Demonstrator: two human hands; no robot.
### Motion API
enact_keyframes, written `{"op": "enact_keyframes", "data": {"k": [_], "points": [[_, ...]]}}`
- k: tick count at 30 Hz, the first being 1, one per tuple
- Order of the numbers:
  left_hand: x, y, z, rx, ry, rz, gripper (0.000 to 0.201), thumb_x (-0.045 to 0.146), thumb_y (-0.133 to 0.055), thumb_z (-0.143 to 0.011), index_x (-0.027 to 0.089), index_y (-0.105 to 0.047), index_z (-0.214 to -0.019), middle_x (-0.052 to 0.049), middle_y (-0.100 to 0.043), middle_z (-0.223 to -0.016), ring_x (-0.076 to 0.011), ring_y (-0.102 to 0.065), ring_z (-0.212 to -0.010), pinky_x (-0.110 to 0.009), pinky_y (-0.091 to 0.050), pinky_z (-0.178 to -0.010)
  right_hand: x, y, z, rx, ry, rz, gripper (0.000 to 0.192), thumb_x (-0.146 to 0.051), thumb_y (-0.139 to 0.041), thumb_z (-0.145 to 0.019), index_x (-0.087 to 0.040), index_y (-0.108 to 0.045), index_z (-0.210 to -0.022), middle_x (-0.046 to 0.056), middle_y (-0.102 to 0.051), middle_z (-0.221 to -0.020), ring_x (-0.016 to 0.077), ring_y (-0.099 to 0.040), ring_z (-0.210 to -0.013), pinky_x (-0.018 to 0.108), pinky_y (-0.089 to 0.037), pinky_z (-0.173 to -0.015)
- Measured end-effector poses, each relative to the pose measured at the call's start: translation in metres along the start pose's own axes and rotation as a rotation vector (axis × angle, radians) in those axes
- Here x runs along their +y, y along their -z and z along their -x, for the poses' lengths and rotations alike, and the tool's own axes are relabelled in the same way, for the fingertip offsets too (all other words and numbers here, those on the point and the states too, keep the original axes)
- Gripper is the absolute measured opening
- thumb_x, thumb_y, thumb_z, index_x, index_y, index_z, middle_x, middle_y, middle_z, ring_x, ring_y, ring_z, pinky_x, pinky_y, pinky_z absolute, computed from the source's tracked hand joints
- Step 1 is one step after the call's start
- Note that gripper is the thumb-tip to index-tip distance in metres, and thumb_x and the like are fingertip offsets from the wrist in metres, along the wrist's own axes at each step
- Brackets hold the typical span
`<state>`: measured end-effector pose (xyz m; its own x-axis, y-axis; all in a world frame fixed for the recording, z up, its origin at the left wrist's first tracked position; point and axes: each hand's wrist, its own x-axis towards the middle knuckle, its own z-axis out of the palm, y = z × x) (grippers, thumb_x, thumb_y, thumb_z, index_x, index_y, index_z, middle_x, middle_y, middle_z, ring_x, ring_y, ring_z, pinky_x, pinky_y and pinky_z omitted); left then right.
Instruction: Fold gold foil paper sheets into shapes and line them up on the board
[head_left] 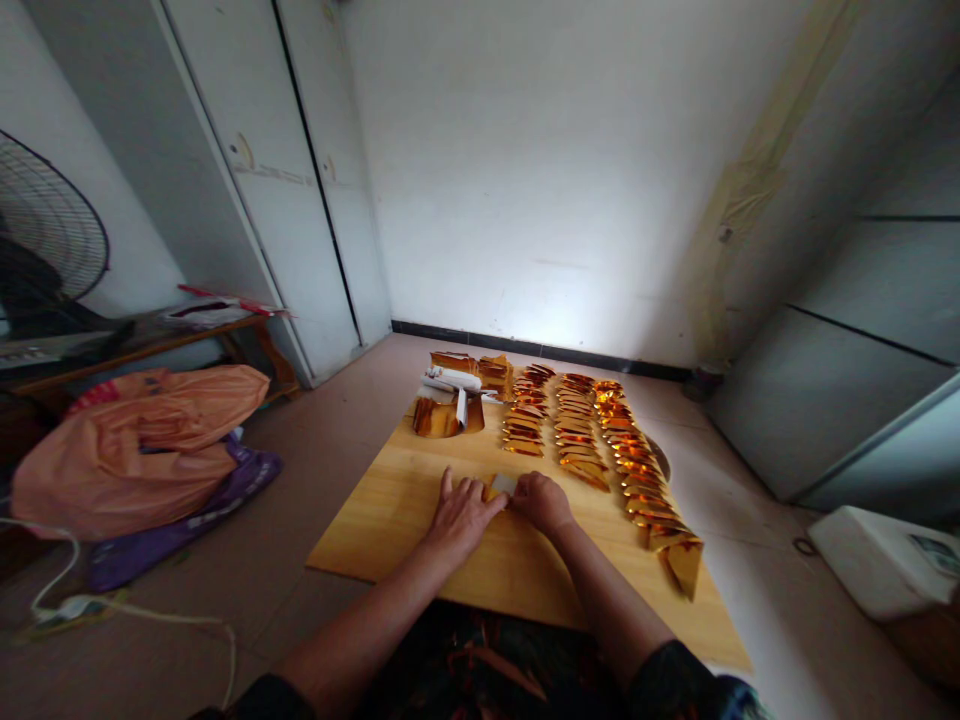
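Both hands, left hand (461, 512) & right hand (541, 500), pinch foil paper (502, 485) (palms down) on board (390, 510).

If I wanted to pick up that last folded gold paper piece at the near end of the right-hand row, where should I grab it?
Probably by the raised top fold of the folded gold paper piece, pinched from above: it stands tent-like on the wooden board, nearest its right edge, with open space on that side.

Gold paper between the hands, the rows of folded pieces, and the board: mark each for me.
gold paper (503, 485), head view, on its pale face between the two hands.
folded pieces (577, 432), head view, middle of the centre row.
board (390, 510), head view, bare wood left of the hands.
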<state>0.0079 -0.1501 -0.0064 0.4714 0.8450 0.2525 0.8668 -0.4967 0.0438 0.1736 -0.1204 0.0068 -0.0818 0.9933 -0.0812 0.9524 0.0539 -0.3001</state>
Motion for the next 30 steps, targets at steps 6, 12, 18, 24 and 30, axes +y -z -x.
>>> {"op": "enact_keyframes", "data": {"k": [6,12,18,24,30], "points": [[-0.003,-0.001,0.003,-0.001,-0.026,-0.014,0.028,0.020,-0.049,-0.089,0.035,-0.061,-0.109,-0.004,-0.062,-0.102,-0.0206,-0.053,-0.094,-0.061,-0.013,-0.105,0.000,0.002,0.001,-0.010,0.004,-0.054,0.014,-0.033,-0.067,-0.074,-0.019,-0.068,-0.078,0.005,-0.067,-0.086,0.0153,-0.059,-0.075,0.022,-0.033,-0.059],[-0.004,-0.003,0.005,0.000,-0.023,0.012,0.031,0.020,-0.050,-0.089,0.037,-0.060,-0.112,-0.004,-0.062,-0.107,-0.0208,-0.053,-0.096,-0.062,-0.013,-0.106,0.008,-0.001,-0.001,-0.012,0.041,-0.151,0.010,-0.014,-0.060,-0.071,-0.018,-0.068,-0.076,0.003,-0.065,-0.082,0.0119,-0.057,-0.071,0.020,-0.035,-0.060],[-0.001,-0.002,0.005,0.000,0.009,0.031,0.028,0.022,-0.050,-0.089,0.036,-0.062,-0.110,-0.005,-0.062,-0.109,-0.0217,-0.053,-0.098,-0.062,-0.015,-0.105,0.017,-0.002,-0.007,-0.029,0.079,-0.250,0.020,-0.004,-0.056,-0.066,-0.018,-0.069,-0.074,0.002,-0.067,-0.081,0.0124,-0.059,-0.073,0.019,-0.039,-0.064],[0.000,-0.003,0.005,0.009,0.017,0.022,0.030,0.022,-0.051,-0.088,0.037,-0.061,-0.111,-0.005,-0.062,-0.112,-0.0222,-0.053,-0.101,-0.061,-0.013,-0.106,0.016,-0.010,-0.008,0.128,0.091,-0.407,0.021,-0.003,-0.055,-0.063,-0.017,-0.066,-0.075,0.002,-0.066,-0.080,0.0120,-0.057,-0.071,0.019,-0.040,-0.064],[0.001,0.001,0.006,-0.018,0.036,0.027,0.029,0.025,-0.048,-0.090,0.038,-0.062,-0.111,-0.004,-0.061,-0.113,-0.0224,-0.053,-0.102,-0.062,-0.013,-0.106,0.011,-0.016,-0.007,0.093,0.063,-0.343,0.013,-0.006,-0.060,-0.060,-0.017,-0.063,-0.068,0.000,-0.062,-0.071,0.0112,-0.050,-0.063,0.019,-0.035,-0.059]]}}
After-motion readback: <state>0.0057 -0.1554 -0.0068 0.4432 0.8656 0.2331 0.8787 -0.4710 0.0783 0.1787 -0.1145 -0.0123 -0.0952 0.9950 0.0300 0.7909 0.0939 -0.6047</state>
